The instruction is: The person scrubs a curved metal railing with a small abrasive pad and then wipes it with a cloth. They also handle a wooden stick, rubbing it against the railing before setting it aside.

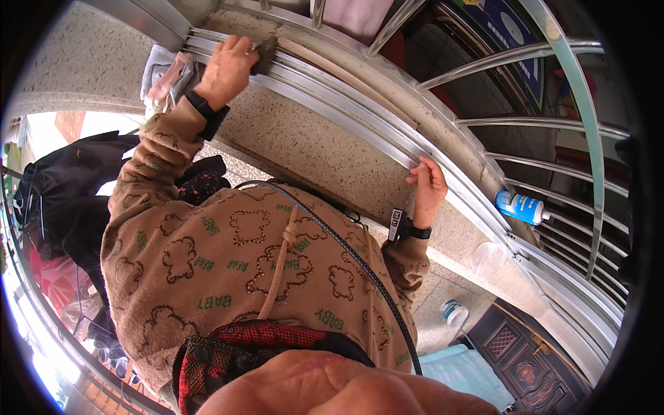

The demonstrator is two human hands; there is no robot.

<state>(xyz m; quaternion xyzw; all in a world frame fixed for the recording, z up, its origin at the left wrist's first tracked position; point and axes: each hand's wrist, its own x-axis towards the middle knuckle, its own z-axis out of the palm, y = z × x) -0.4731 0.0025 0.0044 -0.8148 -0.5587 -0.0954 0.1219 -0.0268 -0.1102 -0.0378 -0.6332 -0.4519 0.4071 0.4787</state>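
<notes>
On the left, my left hand [226, 65] grips a dark scrubbing pad or sponge [265, 56] and presses it on the metal window track [332, 93]; its exact kind is unclear. The track has several parallel rails and runs along a speckled stone sill [311, 140]. Farther along, my right hand [429, 184] rests its bent fingers at the track's inner edge, with nothing visible in them. Both wrists wear black bands. Beside my left hand, folded cloths [168, 78] in white, pink and grey lie on the sill.
Metal guard bars [524, 123] curve beyond the track. A blue spray can [520, 207] lies by them. A clear plastic tub [489, 262] stands on the sill at right. Below are a white-and-teal container [454, 313], a light blue cover [461, 373] and a dark carved panel [524, 363]. Dark clothes [67, 187] hang left.
</notes>
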